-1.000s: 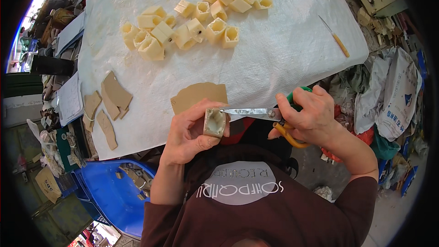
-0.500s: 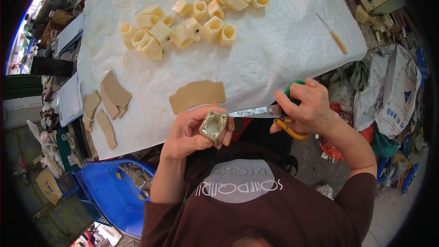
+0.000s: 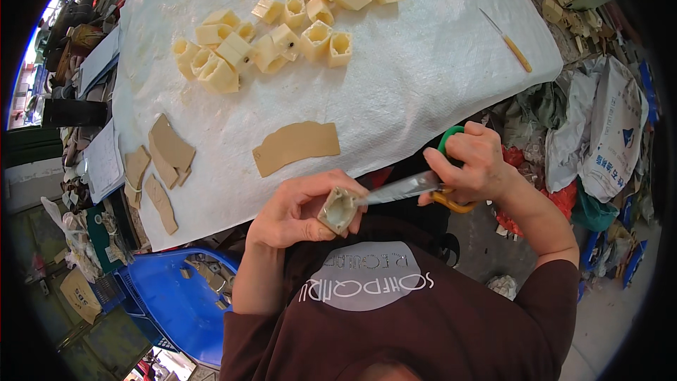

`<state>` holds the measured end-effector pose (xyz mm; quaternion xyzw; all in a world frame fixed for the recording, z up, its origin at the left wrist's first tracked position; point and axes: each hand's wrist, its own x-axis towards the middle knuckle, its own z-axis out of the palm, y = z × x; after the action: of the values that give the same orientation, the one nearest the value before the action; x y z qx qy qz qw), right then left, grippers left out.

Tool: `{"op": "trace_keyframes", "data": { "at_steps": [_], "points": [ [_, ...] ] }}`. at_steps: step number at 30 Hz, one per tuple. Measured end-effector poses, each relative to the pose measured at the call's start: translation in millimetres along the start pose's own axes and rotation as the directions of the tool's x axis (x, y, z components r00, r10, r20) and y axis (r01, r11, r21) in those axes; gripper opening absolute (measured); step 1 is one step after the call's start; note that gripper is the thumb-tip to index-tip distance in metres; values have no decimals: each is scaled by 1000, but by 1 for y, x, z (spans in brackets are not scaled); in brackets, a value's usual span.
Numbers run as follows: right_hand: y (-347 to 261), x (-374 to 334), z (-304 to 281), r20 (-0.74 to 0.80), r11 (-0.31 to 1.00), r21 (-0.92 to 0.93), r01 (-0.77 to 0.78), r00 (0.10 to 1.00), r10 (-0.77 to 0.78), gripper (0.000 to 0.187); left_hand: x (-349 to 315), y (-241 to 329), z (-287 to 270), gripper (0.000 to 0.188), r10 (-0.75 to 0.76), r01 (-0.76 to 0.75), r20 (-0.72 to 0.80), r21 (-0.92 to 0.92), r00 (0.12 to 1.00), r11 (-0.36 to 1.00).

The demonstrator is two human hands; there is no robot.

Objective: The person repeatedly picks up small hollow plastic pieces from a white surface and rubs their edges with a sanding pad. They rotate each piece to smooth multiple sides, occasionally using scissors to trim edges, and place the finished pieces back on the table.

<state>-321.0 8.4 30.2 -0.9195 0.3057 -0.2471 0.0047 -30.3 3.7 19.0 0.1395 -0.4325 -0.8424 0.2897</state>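
My left hand (image 3: pixel 288 213) is closed round a small hollow block (image 3: pixel 338 213), tan-grey outside and pale inside, its open end facing up. Scissors (image 3: pixel 403 188) with one green and one yellow handle loop are in my right hand (image 3: pixel 474 162), its fingers through the loops. The blades point left and their tips reach the block's right rim; motion blurs them, so I cannot tell how far apart they are. Just beyond my left hand, a flat tan sheet piece (image 3: pixel 300 149) with a curved far edge lies on the white table cover (image 3: pixel 409 99).
Several cream hollow blocks (image 3: pixel 233 51) lie clustered across the far side. More tan cut pieces (image 3: pixel 168 154) rest at the left. A pointed tool with a yellow handle (image 3: pixel 517 55) lies far right. A blue plastic basket (image 3: pixel 159 275) stands lower left, and a white sack (image 3: pixel 612 134) at right.
My left hand has tilted the block and shifted it slightly right and down. The scissors have swung, their pivot end now lower. The view has shifted a little.
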Motion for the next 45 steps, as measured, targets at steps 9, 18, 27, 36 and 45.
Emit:
{"op": "trace_keyframes", "data": {
  "at_steps": [9,18,27,36,45],
  "points": [
    [64,-65,-15,-303,874,-89,-477,849,433,57,-2,-4,1,53,208,-156,-203,244,957,957],
    [230,-108,-71,-301,389,-376,-841,508,807,51,-7,-8,11,39,363,-265,-187,406,913,875],
    [251,-101,-50,-453,424,-420,-803,590,668,28,-23,-2,11,61,439,-263,-404,420,803,869],
    [75,51,12,-311,852,199,-485,793,524,11,-89,2,2,52,568,53,-523,764,635,643],
    [-39,112,77,-22,881,456,-128,988,155,20,-277,-68,-12,46,649,887,-752,218,-114,408]
  ]
}}
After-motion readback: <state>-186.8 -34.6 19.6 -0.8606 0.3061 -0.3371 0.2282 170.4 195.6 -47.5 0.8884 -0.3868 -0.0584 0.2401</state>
